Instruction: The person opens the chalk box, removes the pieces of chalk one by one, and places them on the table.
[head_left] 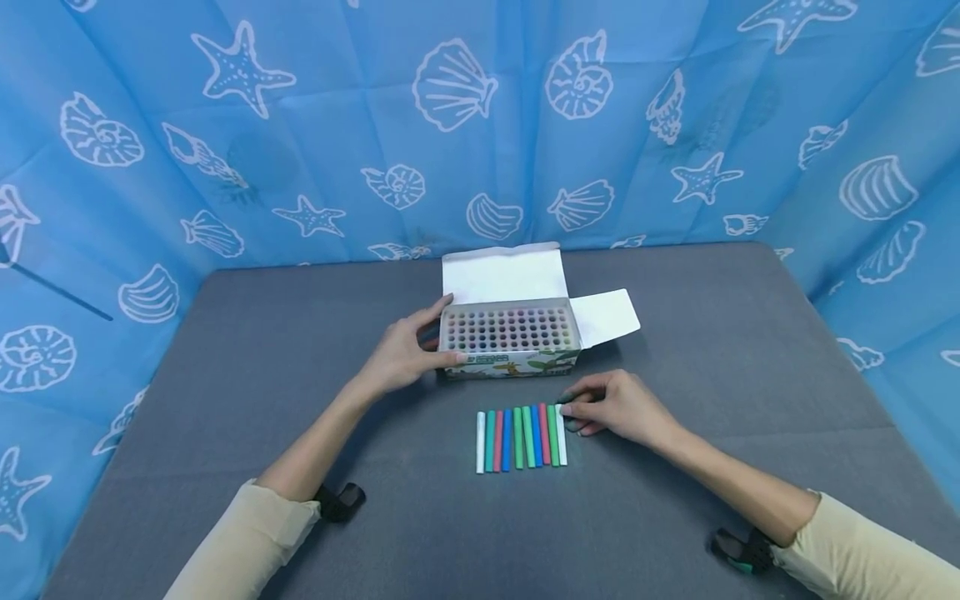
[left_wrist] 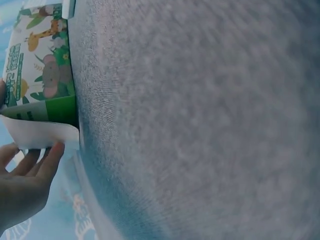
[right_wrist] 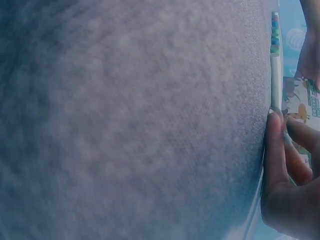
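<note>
My left hand point(head_left: 405, 350) grips the left end of an open chalk box point(head_left: 510, 364), thumb on the front and a finger at the back rim. The box has an animal print and rows of round holes inside. In the left wrist view, fingers point(left_wrist: 49, 167) rest against its white end flap point(left_wrist: 42, 132). In front of the box, several chalk sticks lie side by side, among them a blue one point(head_left: 507, 440) and a red one point(head_left: 544, 435). With my right hand point(head_left: 618, 407) I pinch the upper end of the rightmost white chalk stick point(head_left: 562, 442).
The box's white lid point(head_left: 506, 275) stands raised behind it, and a side flap point(head_left: 606, 318) sticks out to the right. Grey cloth covers the table point(head_left: 300, 333). A blue curtain point(head_left: 480, 150) with shell prints hangs along the back and sides.
</note>
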